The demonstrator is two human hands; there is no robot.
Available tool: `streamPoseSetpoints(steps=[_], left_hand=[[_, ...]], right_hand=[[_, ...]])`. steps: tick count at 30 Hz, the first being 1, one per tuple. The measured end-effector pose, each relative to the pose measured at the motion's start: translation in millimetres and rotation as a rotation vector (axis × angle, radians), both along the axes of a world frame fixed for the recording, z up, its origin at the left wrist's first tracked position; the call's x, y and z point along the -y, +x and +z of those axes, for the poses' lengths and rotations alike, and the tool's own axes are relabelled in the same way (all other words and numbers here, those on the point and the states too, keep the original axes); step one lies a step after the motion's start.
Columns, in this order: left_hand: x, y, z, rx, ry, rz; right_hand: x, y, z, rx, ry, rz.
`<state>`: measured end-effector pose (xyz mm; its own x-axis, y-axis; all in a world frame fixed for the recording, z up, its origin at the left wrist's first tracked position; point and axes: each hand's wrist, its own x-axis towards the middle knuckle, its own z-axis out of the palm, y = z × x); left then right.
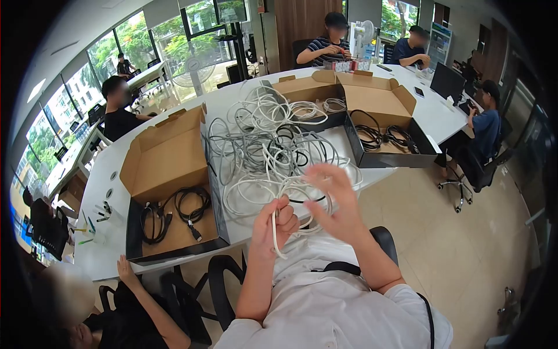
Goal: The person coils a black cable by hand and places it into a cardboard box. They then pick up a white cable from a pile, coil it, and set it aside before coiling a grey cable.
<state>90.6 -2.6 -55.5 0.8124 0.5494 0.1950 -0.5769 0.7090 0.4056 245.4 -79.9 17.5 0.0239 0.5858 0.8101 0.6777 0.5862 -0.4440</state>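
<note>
My left hand [280, 222] is closed round a white cable [274, 232], whose loose length hangs below the fist toward my lap. To its right and a little higher, my right hand [334, 195] is raised with fingers apart, blurred by motion; I see nothing held in it. Beyond both hands a large tangle of white and grey cables [256, 145] spreads over the table, with some black cable among it. Loops of white cable run from the pile to my left fist.
An open box [218, 232] with coiled black cables [195, 206] stands left. Another open box [372, 158] holding black cables is at right, and a third box [302, 87] with light cables behind the pile. Several people sit around the white table [96, 174]; one hand [124, 269] rests near its left edge.
</note>
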Motion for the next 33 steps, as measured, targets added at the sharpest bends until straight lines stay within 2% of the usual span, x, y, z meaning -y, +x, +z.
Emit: streamPoseSetpoints(steps=[1,4,5,8,12,13,16,19,22,25,28,30,32,33], left_hand=[[-1.7,-1.1,-2.9,0.104,0.066,-0.070],[6.4,1.4,1.4,0.051,0.260,-0.062],[6.3,-0.4,1.1,0.058,0.262,-0.085],[4.6,-4.2,0.3,0.081,0.293,-0.155],[14.8,-0.9,-0.7,0.089,0.326,-0.180],[16.5,-0.1,0.4,0.086,0.326,-0.177],[12.7,-0.8,-7.4,0.039,0.418,-0.189],[6.0,-0.9,-9.1,0.019,0.587,-0.232],[4.8,-2.8,0.7,-0.182,0.936,-0.196],[-1.8,-8.0,-3.4,-0.332,1.007,-0.188],[9.0,-2.6,10.0,-0.326,1.127,-0.121],[16.3,6.9,-4.5,-0.209,0.963,-0.111],[25.4,18.7,-20.2,-0.174,0.696,-0.054],[24.3,21.0,-21.1,-0.169,0.647,-0.057]], right_hand=[[0.6,2.0,2.2,-0.112,-0.013,-0.148],[-20.6,22.7,-35.9,-0.464,-0.416,0.200],[-19.4,26.5,-38.9,-0.647,-0.670,0.424],[-19.0,35.5,-35.0,-0.969,-0.988,0.729],[-23.2,43.6,-34.2,-1.182,-1.083,0.980],[-19.0,40.1,-26.9,-1.176,-1.088,0.921],[-14.9,37.3,-22.9,-1.156,-1.062,0.945],[-15.2,35.1,-22.7,-1.138,-1.049,0.864],[-17.1,41.5,-29.4,-1.055,-1.008,0.873],[-11.5,42.4,-25.3,-0.905,-0.913,0.768],[-6.8,37.1,-19.1,-0.827,-0.834,0.503],[-4.0,29.4,-16.7,-0.855,-0.713,0.349],[-4.3,31.7,-26.2,-0.865,-0.634,0.270],[-5.7,24.9,-26.5,-0.909,-0.576,0.216]])
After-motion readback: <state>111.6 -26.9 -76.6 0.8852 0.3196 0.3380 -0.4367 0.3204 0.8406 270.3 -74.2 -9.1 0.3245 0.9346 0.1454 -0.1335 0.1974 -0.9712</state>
